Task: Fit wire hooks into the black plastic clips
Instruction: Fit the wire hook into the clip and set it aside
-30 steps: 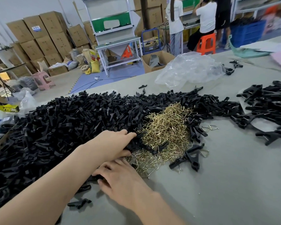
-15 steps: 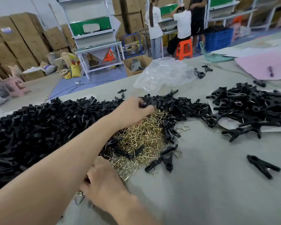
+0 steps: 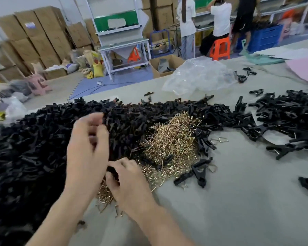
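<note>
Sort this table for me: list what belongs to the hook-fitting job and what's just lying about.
Job: heap of black plastic clips; pile of wire hooks; black clip pinched in the right hand; left hand, blurred.
Lying about: clear plastic bag; pink sheet; open cardboard box beyond the table.

We see our right hand (image 3: 130, 181) pinching a black clip (image 3: 112, 172) beside the brass wire hooks (image 3: 172, 144); our blurred left hand (image 3: 87, 150) hovers above the clip heap (image 3: 34, 148)

Bright, diffuse light is covering the table (image 3: 238, 201) evenly; motion blur is smearing the left hand (image 3: 86, 150); edges are bowing.
</note>
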